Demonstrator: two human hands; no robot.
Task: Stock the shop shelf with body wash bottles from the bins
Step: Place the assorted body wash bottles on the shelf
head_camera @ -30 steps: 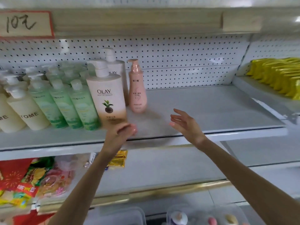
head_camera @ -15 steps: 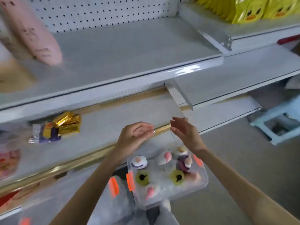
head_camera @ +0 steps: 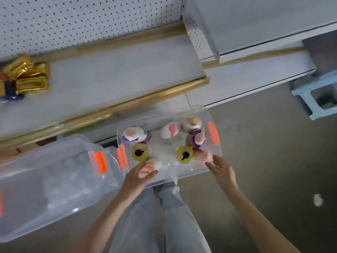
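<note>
Hands [head_camera: 141, 173] [head_camera: 221, 170] lowered over bin [head_camera: 191, 173]; bottles [head_camera: 185, 154] stand upright

Right bin [head_camera: 189, 173] and left bin [head_camera: 54, 189]: clear plastic, latches [head_camera: 212, 133] orange. In the right bin: yellow-green bottles [head_camera: 140, 152] with black pumps, a purple bottle [head_camera: 193, 139], and white bottles [head_camera: 170, 130] with caps that are probably pink or tan (blurred). Pegboard [head_camera: 73, 21]: white, dark dot grid. Shelf [head_camera: 118, 70]: pale grey, edge strip [head_camera: 127, 105] brass-gold. Packets [head_camera: 31, 75]: shiny gold. Stool [head_camera: 302, 93]: light blue. Floor [head_camera: 273, 161]: dull grey-brown. Trousers [head_camera: 164, 216]: pale blue-grey.
</note>
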